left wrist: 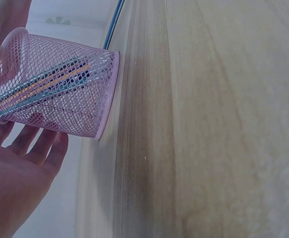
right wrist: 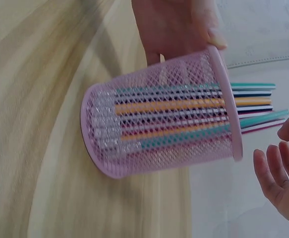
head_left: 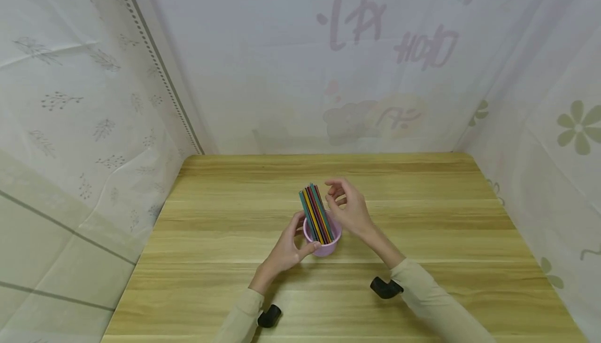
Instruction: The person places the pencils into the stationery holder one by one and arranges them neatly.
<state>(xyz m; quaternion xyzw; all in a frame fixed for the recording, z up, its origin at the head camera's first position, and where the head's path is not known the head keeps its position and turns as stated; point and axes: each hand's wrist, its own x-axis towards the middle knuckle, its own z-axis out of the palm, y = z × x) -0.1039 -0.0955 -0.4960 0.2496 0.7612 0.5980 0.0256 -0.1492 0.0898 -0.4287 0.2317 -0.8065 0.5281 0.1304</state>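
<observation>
A pink mesh pen holder (head_left: 326,250) is at the middle of the table, its base close to the wood. Several slim coloured pencils (head_left: 313,211) in green, yellow, red and dark tones lean inside it, their ends rising past the rim. My left hand (head_left: 287,248) holds the pen holder from the left, thumb at the near rim and fingers along the far side. Close to the upper ends of the pencils, on the right, is my right hand (head_left: 351,210). Its fingers are loosely bent, and nothing shows between them in the right wrist view.
The light wooden table (head_left: 211,238) spreads out around the pen holder. Printed white curtains (head_left: 263,71) hang behind it and along both sides. A black wrist device (head_left: 387,287) juts from the right sleeve, another (head_left: 269,316) from the left.
</observation>
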